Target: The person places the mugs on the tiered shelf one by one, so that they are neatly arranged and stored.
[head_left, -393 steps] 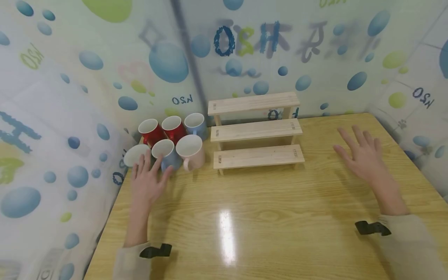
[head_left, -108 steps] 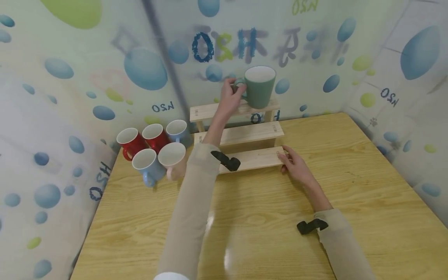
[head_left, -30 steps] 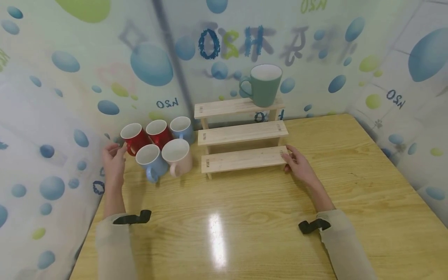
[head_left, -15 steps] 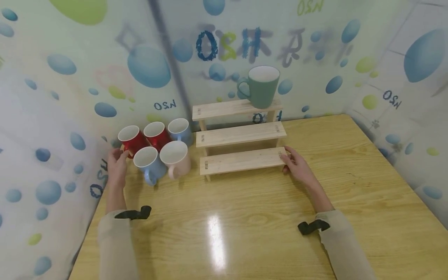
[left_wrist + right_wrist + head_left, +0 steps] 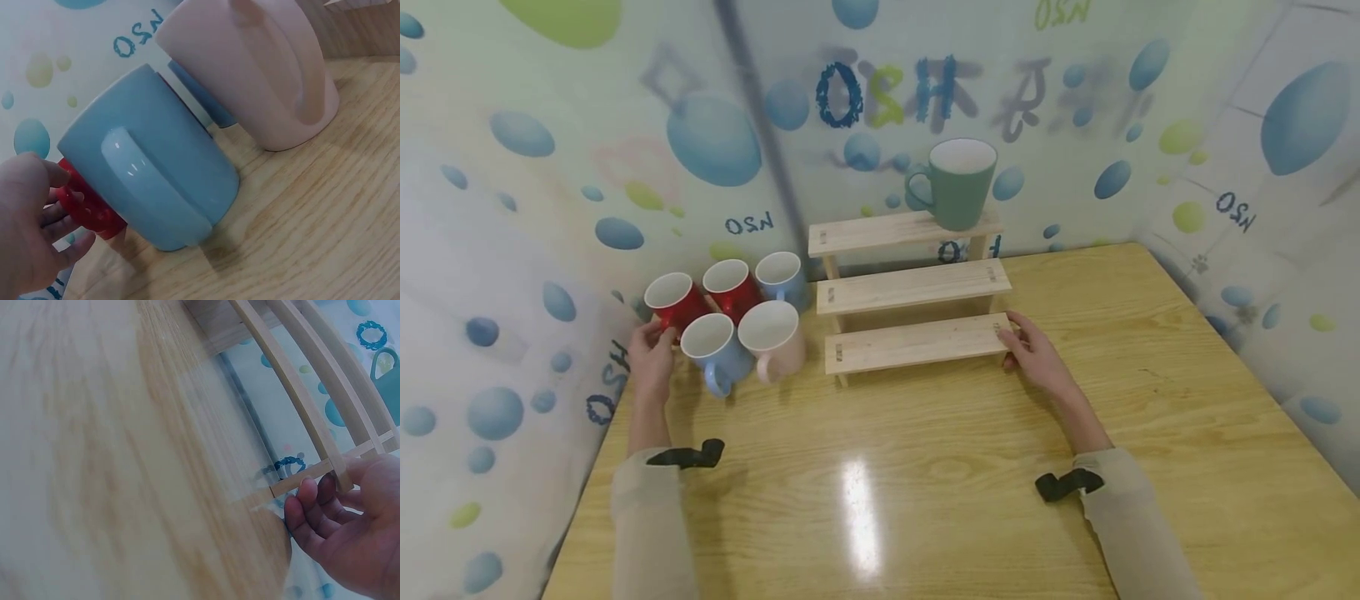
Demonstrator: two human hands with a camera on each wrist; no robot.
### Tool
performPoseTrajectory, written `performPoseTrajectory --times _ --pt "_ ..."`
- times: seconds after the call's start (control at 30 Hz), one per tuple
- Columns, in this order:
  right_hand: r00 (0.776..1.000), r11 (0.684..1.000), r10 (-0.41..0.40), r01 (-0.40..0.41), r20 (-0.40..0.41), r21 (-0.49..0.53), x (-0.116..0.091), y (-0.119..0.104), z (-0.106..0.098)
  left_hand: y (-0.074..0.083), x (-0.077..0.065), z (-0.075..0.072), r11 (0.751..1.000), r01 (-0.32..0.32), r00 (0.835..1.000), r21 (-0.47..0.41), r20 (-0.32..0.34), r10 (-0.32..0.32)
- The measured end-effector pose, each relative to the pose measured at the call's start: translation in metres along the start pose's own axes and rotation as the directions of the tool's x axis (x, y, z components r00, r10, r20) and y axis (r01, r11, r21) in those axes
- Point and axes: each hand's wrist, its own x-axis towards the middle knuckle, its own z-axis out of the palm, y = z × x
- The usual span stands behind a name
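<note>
My left hand is at the far left, its thumb and fingers at the handle of a red mug. In the left wrist view, the thumb and fingers close about that red handle; most of the mug is hidden behind a light blue mug. My right hand grips the right end of the lowest board of a three-step wooden shelf, thumb on top and fingers beneath. On the top board stands a green mug, upright near the right end, handle to the left.
Beside the gripped mug stand a second red mug, another light blue mug at the back, and a pink mug in front. All are upright and close together. The wooden table meets printed curtains behind and at the sides.
The green mug went from the left group to the top board in my left hand, which released it and came back to the red mug's handle. My right hand moved from the right onto the shelf.
</note>
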Motion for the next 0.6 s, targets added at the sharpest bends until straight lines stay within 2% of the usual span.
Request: performPoseTrajectory --times 0.07,0.13,0.37,0.53,0.6 --pt "1.000 1.000 -0.001 0.001 -0.003 -0.001 0.000 0.001 0.000 0.000 0.000 0.000 1.000 0.000 1.000 -0.016 -0.011 0.000" --pt "1.000 1.000 -0.004 0.004 -0.012 -0.002 0.003 0.010 0.001 0.000 -0.001 0.000 1.000 0.011 1.000 -0.017 -0.011 -0.011" --pt "1.000 1.000 -0.018 0.018 -0.016 -0.006 0.004 0.012 0.001 -0.003 -0.002 0.001 0.997 0.077 0.997 -0.023 -0.004 -0.077" --pt "1.000 1.000 -0.014 0.014 -0.013 -0.003 0.004 0.012 0.002 -0.002 -0.002 0.003 0.987 0.110 0.994 -0.116 0.029 -0.107" --pt "1.000 1.000 -0.014 0.014 -0.012 0.008 0.004 0.011 0.002 0.000 -0.003 0.003 0.973 0.134 0.991 -0.186 0.041 -0.129"
